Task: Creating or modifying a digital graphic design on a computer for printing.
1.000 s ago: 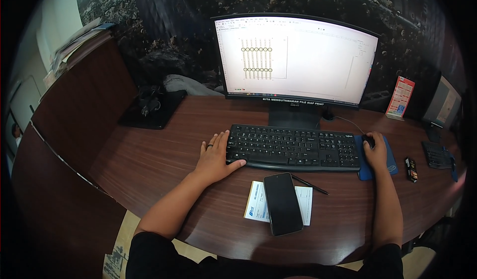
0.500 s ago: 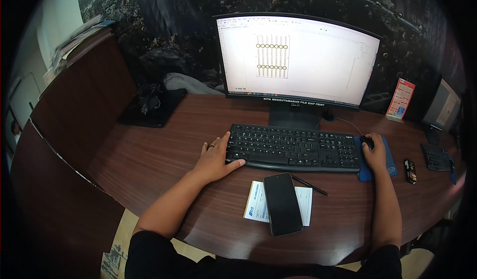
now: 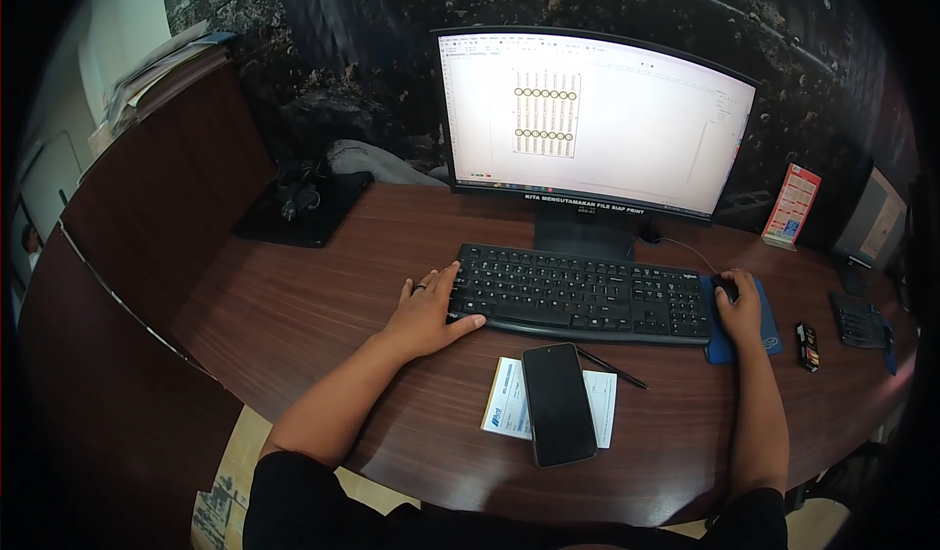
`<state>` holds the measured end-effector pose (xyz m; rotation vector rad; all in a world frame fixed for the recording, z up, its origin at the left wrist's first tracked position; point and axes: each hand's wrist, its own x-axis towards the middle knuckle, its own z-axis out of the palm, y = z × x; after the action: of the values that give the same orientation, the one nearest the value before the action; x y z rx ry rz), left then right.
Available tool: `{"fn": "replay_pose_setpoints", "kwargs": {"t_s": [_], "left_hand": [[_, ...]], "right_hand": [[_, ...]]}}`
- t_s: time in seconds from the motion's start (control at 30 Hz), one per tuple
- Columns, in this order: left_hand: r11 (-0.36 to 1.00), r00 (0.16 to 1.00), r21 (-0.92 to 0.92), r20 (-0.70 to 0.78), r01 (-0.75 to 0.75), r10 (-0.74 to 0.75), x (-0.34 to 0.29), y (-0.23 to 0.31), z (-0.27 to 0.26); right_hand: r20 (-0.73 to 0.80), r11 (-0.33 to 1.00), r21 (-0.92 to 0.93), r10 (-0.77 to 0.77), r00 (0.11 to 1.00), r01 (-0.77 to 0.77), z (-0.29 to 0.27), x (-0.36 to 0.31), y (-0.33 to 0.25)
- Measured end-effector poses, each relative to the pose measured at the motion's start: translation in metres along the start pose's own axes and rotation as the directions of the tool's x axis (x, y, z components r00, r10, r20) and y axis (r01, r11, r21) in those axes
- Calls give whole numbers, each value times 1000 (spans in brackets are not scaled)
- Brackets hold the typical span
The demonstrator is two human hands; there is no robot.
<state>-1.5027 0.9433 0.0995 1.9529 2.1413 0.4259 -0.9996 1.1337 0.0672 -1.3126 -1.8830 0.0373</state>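
My left hand (image 3: 428,310) rests on the left end of a black keyboard (image 3: 578,293), its fingers stretched out and the thumb lying at the near edge. A dark ring shows on one finger. On the right, my right hand (image 3: 741,310) is wrapped over a black computer mouse (image 3: 725,286), which it mostly hides. Under the mouse lies a blue mouse pad (image 3: 768,327). Behind the keyboard, a curved monitor (image 3: 636,129) displays a page with a grid of narrow strips and two rows of round marks.
A dark smartphone (image 3: 559,403) lies on a printed paper slip (image 3: 504,398), beside a black pen (image 3: 617,369). Right of the pad are a small dark packet (image 3: 807,346) and a second keyboard (image 3: 862,321). A red-and-white desk calendar (image 3: 791,205) stands behind. Papers (image 3: 162,85) top the left partition (image 3: 176,178).
The whole view has shifted slightly, so the monitor and desk items sit a little farther right. Both hands keep their places on the keyboard and mouse, and the page on the monitor looks the same.
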Motion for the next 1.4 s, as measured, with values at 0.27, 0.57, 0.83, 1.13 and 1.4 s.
{"fn": "replay_pose_setpoints", "kwargs": {"t_s": [0.27,0.57,0.83,1.13,1.4], "left_hand": [[1000,1000,18,-4,-7,8,0,-1,1],[1000,1000,4,-5,-15,15,0,-2,1],[1000,1000,4,-11,-21,21,0,-3,2],[1000,999,1,-17,-29,29,-1,-3,2],[1000,1000,-2,10,-10,10,-1,-1,-1]], "right_hand": [[20,1000,24,11,1000,-11,0,0,2],[14,997,-28,71,997,-71,-1,0,-2],[-1,999,-36,36,999,-36,-1,0,-3],[14,999,-25,30,999,-29,0,-1,1],[29,999,-28,35,999,-34,0,-1,0]]}}
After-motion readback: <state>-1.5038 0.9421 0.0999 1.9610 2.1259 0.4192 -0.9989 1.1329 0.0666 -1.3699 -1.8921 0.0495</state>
